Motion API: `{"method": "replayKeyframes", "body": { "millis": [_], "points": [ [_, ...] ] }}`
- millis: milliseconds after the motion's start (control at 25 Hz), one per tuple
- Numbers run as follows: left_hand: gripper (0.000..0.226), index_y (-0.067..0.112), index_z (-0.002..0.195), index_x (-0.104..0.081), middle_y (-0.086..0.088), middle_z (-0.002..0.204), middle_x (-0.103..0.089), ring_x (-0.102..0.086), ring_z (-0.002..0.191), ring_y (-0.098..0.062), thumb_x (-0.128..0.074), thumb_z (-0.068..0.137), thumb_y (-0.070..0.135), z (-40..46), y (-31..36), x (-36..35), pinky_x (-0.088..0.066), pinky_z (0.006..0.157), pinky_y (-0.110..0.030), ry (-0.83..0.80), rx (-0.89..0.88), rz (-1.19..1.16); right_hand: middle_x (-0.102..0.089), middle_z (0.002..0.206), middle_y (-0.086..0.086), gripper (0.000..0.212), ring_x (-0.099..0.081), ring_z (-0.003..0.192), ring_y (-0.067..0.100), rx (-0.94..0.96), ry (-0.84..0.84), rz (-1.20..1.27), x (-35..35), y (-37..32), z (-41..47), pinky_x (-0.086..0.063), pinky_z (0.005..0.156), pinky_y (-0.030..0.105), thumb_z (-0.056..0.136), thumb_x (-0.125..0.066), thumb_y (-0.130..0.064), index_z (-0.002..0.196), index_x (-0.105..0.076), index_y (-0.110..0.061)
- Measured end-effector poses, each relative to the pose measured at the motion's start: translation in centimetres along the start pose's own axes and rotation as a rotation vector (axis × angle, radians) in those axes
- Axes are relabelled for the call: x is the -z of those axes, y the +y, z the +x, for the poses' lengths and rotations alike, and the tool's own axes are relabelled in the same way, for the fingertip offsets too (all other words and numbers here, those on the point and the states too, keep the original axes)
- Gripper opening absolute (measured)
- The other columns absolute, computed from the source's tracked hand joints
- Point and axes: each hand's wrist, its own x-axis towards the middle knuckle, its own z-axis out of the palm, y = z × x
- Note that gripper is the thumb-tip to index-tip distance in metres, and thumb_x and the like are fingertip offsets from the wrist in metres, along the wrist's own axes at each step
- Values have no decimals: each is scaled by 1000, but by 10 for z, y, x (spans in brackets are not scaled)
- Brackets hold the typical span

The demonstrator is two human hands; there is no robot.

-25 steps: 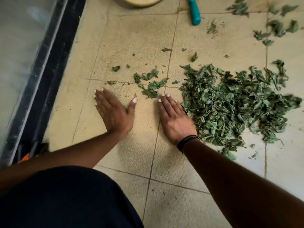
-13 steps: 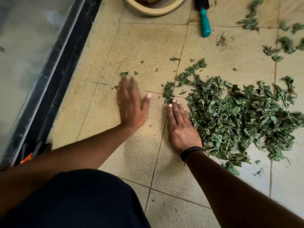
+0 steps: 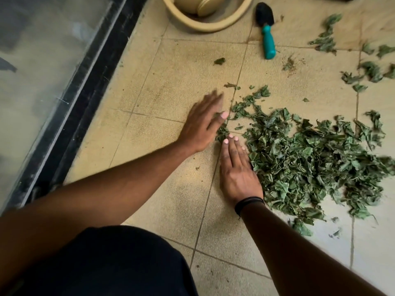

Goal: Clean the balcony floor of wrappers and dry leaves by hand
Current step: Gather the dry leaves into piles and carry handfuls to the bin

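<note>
Beside each other on the floor tiles, both hands lay flat with straight fingers, holding nothing: right hand point(image 3: 237, 167) touching the leaf pile point(image 3: 310, 163) spreading rightward, left hand point(image 3: 203, 122) sweeping stray leaves point(image 3: 222, 131) toward it.

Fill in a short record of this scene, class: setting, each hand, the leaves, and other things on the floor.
setting: tiled balcony floor beside a glass door
left hand: flat, blurred, at the pile's left edge
right hand: flat on the tile against the pile
leaf pile: green, right of both hands
strays: scattered leaves, far right
other: trowel; beige basin
</note>
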Motion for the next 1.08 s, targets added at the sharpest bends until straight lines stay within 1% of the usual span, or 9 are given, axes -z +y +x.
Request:
{"method": "replayKeyframes", "body": {
  "millis": [160,360,520,600,680,840,920,1000,1080],
  "points": [
    [86,7,161,-11,-20,168,-7,-8,155,-35,-21,100,67,-52,-61,15,-14,124,-57,290,431,253,26,160,9,63,24,149,22,22,52,-6,-6,3,3,12,121,36,103,-18,-3,151,23,-11],
    [94,12,161,7,-15,167,15,14,155,-33,-2,93,77,-68,-43,-13,5,124,-54,-87,432,403,-2,166,14,59,3,155,29,120,112,-97,-13,4,2,-5,125,45,109,-17,-38,159,-4,-8],
    [82,19,159,18,-6,164,31,30,150,-26,-8,99,68,-49,-54,5,14,120,-51,-227,361,332,-38,158,14,53,-25,152,33,744,-13,-221,-23,3,-6,-22,124,49,108,-32,-40,149,-45,-9],
    [72,24,158,21,0,161,37,35,148,-20,-10,104,60,-43,-58,15,21,118,-48,-313,402,179,-24,165,9,60,-13,155,30,884,-168,-335,-24,-4,4,-13,126,45,107,-28,-46,157,-33,-12],
    [64,28,158,18,7,163,33,32,149,-14,-8,106,55,-35,-56,23,21,120,-46,-331,474,-29,-3,169,7,68,5,156,27,751,-250,-414,-21,-12,17,-2,126,44,106,-18,-53,162,-7,-17],
    [64,32,158,17,12,163,31,30,149,-11,-5,104,59,-32,-59,37,20,121,-43,-373,503,-161,16,165,17,69,15,153,32,-10,-19,-250,-8,-17,45,-3,126,47,106,-5,-50,158,13,-9],
    [67,33,157,20,11,161,35,34,147,-13,-6,103,62,-34,-56,37,21,120,-44,-414,484,-130,4,166,20,66,2,154,34,64,121,-182,-19,-27,28,-12,125,48,107,-14,-44,159,3,-6],
    [68,31,156,22,10,158,40,38,145,-15,-7,103,62,-33,-53,36,22,120,-47,-438,470,-110,-2,167,16,67,-4,155,33,266,89,-149,-35,-35,1,-11,126,47,107,-21,-45,159,-3,-7],
    [71,29,156,23,8,157,42,41,144,-17,-11,104,62,-35,-51,35,23,118,-48,-429,457,-68,4,167,15,73,2,156,31,220,13,-167,-37,-36,-3,-7,127,45,105,-21,-52,159,-3,-6]
  ]
}}
